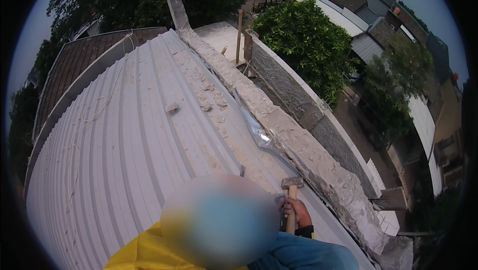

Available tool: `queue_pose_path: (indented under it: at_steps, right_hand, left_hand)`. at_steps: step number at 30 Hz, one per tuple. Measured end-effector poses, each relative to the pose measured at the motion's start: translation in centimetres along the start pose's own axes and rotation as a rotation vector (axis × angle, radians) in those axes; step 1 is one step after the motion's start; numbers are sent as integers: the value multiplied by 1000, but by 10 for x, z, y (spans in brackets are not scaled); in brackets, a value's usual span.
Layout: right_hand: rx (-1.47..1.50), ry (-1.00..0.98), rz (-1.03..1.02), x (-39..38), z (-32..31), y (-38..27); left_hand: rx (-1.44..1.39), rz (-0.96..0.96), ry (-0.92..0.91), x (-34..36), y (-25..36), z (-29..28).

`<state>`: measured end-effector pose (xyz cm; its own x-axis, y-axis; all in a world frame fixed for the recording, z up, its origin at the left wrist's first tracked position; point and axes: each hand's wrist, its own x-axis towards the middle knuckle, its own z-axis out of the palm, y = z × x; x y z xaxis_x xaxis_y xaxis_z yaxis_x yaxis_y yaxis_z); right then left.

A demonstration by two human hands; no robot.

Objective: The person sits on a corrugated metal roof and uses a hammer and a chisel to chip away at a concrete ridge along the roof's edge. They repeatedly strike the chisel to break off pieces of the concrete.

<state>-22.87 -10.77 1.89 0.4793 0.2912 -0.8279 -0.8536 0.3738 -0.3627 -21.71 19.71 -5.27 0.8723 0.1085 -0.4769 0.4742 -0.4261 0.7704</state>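
Hammer handle upright inside right hand fingers, head above.

Hand gripping wooden-handled hammer, head up, beside crumbling concrete wall top; corrugated metal roof strewn with mortar debris; bent metal flashing strip along the joint.

A wooden-handled hammer stands upright, steel head topmost, beside the crumbling concrete wall top.
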Motion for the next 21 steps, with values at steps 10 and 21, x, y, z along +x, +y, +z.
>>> queue_pose_path:
  at_steps: [10,21]
  right_hand:
    - [-3,-28,5,3,-5,0]
    - [9,-34,-8,1,0,0]
  left_hand:
    - [-3,-31,-35,8,-12,4]
    - [18,-43,-9,13,-24,7]
